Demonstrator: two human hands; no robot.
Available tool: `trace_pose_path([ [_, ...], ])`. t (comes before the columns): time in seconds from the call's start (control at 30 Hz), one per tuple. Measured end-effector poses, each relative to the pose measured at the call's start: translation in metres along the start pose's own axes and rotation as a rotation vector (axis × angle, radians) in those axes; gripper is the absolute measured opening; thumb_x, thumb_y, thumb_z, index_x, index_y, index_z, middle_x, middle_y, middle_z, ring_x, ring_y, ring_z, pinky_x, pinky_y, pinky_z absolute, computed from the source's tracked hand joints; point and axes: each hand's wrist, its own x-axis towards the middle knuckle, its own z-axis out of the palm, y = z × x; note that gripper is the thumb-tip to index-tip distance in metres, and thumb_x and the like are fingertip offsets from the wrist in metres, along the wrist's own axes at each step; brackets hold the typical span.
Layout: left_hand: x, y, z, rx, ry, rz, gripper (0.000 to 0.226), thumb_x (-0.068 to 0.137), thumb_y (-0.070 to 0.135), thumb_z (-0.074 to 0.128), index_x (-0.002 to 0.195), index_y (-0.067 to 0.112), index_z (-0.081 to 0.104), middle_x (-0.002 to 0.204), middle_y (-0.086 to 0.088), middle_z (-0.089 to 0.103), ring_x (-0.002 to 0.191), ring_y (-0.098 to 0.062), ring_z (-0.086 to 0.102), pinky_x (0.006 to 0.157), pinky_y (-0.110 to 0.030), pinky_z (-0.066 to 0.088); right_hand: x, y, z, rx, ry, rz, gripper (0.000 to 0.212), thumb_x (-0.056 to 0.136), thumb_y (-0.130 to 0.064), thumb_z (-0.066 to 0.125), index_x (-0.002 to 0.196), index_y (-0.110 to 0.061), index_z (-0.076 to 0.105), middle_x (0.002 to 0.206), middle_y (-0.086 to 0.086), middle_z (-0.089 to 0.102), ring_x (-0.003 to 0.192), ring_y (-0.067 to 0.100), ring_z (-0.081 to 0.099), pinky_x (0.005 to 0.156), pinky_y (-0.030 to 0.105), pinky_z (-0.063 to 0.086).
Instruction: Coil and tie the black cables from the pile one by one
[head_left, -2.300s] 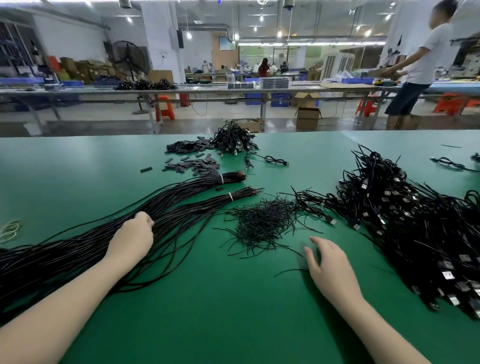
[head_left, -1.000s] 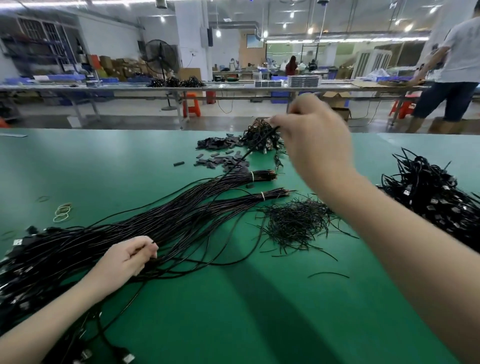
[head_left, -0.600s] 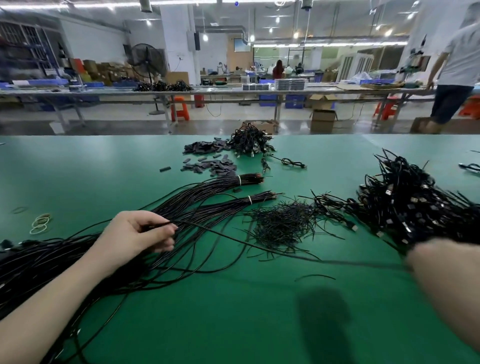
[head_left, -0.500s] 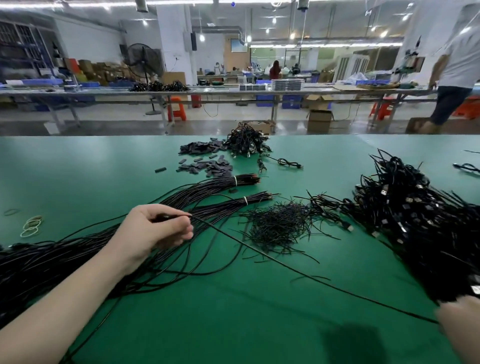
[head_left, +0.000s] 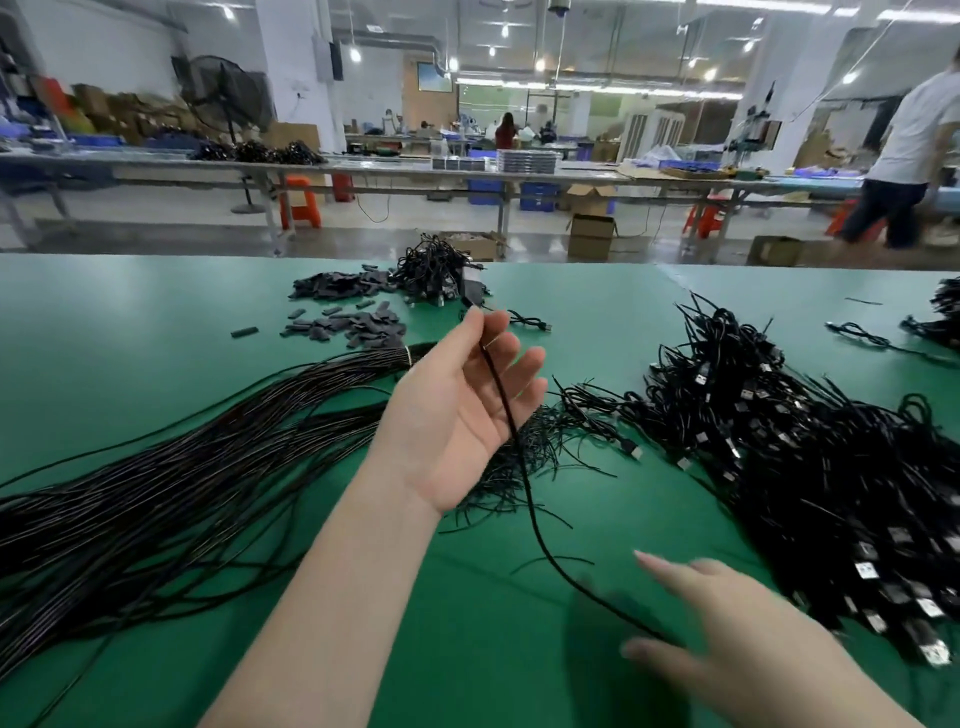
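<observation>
My left hand (head_left: 457, 415) was raised palm-up, fingers (head_left: 511, 358) spread, the thin cable (head_left: 524, 478) draped limply across them; my blurred right hand (head_left: 727, 629) pinched it lower, just over the bench (head_left: 130, 322); light and floppy, I judged, best gripped near its end.

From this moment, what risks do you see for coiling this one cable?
1. The left hand is open, and the cable only lies across its fingers, so it may slip off.
2. The cable hangs over the loose ties; it may drag some along.
3. The right hand is blurred, so its grip is unclear; a pull may whip the cable into the pile.
</observation>
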Motion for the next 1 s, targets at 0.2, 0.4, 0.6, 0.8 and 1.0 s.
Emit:
trace_pose_path([
  [0.2, 0.005, -0.010, -0.005, 0.161, -0.041, 0.055, 0.021, 0.090, 0.032, 0.055, 0.092, 0.014, 0.066, 0.091, -0.008, 0.074, 0.086, -0.023, 0.073, 0.071, -0.032, 0.059, 0.065, -0.063, -0.009, 0.593, 0.306, -0.305, 0.021, 0.084, -0.058, 0.051, 0.092, -0.041, 0.062, 0.087, -0.029, 0.066, 0.086, -0.010, 0.059, 0.075, 0.010, 0.044],
  [0.4, 0.006, 0.013, -0.016, 0.309, -0.050, 0.159, 0.028, 0.090, 0.040, 0.053, 0.091, 0.021, 0.073, 0.099, -0.005, 0.075, 0.095, -0.018, 0.072, 0.072, -0.025, 0.057, 0.092, -0.079, -0.025, 0.885, 0.164, -0.417, 0.030, 0.098, -0.033, 0.051, 0.078, -0.017, 0.066, 0.052, -0.007, 0.050, 0.047, 0.010, 0.047, 0.049, 0.025, 0.045],
  [0.6, 0.005, 0.021, -0.019, 0.341, -0.160, -0.018, 0.049, 0.098, 0.042, 0.035, 0.096, 0.019, 0.078, 0.101, -0.009, 0.075, 0.094, -0.021, 0.072, 0.076, -0.027, 0.058, 0.101, -0.072, -0.023, 0.972, -0.155, -0.472, 0.030, 0.093, -0.045, 0.053, 0.080, -0.025, 0.072, 0.054, -0.006, 0.043, 0.048, 0.012, 0.037, 0.049, 0.020, 0.035],
  [0.8, -0.001, 0.025, -0.016, 0.297, -0.332, -0.129, 0.046, 0.088, 0.044, 0.040, 0.089, 0.020, 0.079, 0.092, -0.005, 0.076, 0.087, -0.018, 0.074, 0.069, -0.027, 0.059, 0.110, -0.052, -0.013, 0.946, -0.531, -0.413, 0.041, 0.091, -0.055, 0.050, 0.094, -0.023, 0.076, 0.061, -0.003, 0.051, 0.053, 0.013, 0.049, 0.057, 0.021, 0.047],
  [1.0, -0.012, 0.027, -0.011, 0.462, -0.582, -0.434, 0.050, 0.089, 0.050, 0.036, 0.080, 0.019, 0.075, 0.079, -0.008, 0.076, 0.076, -0.022, 0.074, 0.062, -0.024, 0.056, 0.115, -0.032, -0.018, 0.548, -0.204, -0.224, 0.061, 0.055, -0.064, 0.066, 0.072, -0.005, 0.060, 0.056, 0.008, 0.050, 0.053, 0.024, 0.046, 0.051, 0.029, 0.039],
])
